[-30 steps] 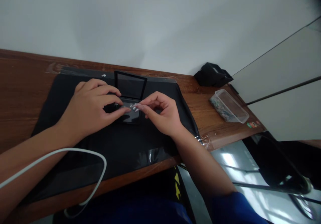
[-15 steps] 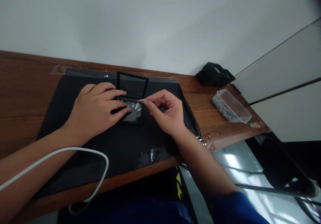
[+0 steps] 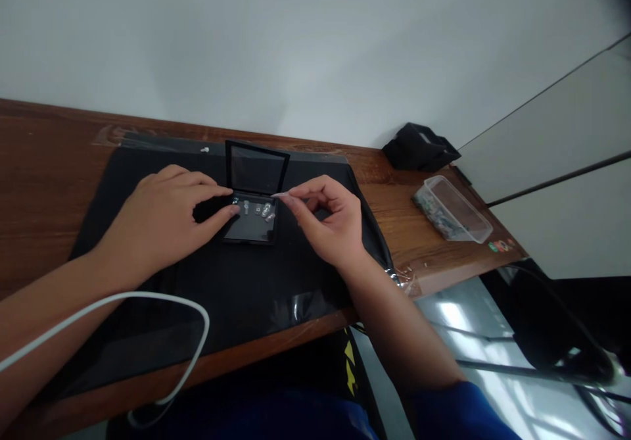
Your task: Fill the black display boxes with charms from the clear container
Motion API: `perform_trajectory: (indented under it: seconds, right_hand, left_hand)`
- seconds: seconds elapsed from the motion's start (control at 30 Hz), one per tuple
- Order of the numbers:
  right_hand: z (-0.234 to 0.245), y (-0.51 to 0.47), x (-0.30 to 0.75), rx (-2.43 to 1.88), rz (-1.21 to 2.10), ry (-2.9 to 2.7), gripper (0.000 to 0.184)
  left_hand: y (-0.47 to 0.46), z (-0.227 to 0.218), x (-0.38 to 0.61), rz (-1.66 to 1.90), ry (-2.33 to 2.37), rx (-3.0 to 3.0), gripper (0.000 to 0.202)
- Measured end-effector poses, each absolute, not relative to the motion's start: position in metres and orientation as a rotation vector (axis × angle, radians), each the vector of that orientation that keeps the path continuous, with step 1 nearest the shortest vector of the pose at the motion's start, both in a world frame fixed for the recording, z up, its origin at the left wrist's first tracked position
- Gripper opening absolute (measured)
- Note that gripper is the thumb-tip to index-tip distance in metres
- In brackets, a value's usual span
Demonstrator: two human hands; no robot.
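On a black mat (image 3: 236, 289) sits a small, flat black case (image 3: 249, 229), its hinged lid (image 3: 256, 169) with a see-through pane raised at the back. Several small clear, shiny pieces (image 3: 267, 210) lie in a row inside the base. My left hand (image 3: 162, 213) is at the case's left edge, index finger and thumb apart, their tips touching or nearly touching it. My right hand (image 3: 328, 220) pinches a thin, pale, translucent strip (image 3: 280, 195) between thumb and index finger, above the base's right rear corner. What the strip is cannot be made out.
A clear plastic box (image 3: 453, 210) with small greyish-green contents stands on the wooden table at right, in front of a black holder (image 3: 419, 147). A white cable (image 3: 148, 294) crosses over my left forearm. A tiny white piece (image 3: 204, 149) lies at the mat's back edge.
My left hand has drawn back to the left, uncovering more of the case and its small pieces. My right hand keeps its pinch on the pale strip, nearly unmoved.
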State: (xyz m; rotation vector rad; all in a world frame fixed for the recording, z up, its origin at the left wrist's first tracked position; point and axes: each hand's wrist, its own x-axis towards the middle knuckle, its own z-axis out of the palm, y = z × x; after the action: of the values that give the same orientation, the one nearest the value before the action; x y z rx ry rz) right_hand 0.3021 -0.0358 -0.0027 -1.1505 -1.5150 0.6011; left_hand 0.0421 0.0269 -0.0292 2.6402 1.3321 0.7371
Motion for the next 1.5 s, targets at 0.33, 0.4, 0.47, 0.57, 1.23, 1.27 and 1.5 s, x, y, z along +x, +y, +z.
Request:
perform_trajectory:
  seconds: [0.33, 0.4, 0.47, 0.57, 1.23, 1.27, 1.5]
  right_hand:
    - [-0.004, -0.039, 0.299, -1.132, 0.625, -1.577, 0.013]
    - [-0.004, -0.04, 0.297, -1.105, 0.643, -1.617, 0.013]
    - [-0.004, -0.041, 0.295, -1.087, 0.665, -1.654, 0.012]
    - [-0.002, -0.042, 0.294, -1.071, 0.688, -1.684, 0.01]
    - [-0.004, -0.042, 0.295, -0.889, 0.466, -1.872, 0.011]
    - [-0.005, -0.041, 0.295, -0.884, 0.456, -1.867, 0.011]
    - [-0.005, -0.041, 0.295, -0.896, 0.5, -1.851, 0.011]
  left_hand:
    - [0.005, 0.006, 0.045, 1.105, 1.178, 2.439, 0.033]
    - [0.001, 0.003, 0.051, 1.129, 1.035, 2.386, 0.028]
    - [0.001, -0.005, 0.054, 1.084, 0.936, 2.323, 0.029]
    - [0.003, -0.015, 0.054, 0.981, 0.87, 2.201, 0.032]
    - [0.003, -0.006, 0.059, 0.774, 0.918, 1.927, 0.03]
    - [0.004, -0.006, 0.059, 0.765, 0.946, 1.909, 0.033]
    - [0.006, 0.0, 0.063, 0.806, 0.923, 1.74, 0.031]
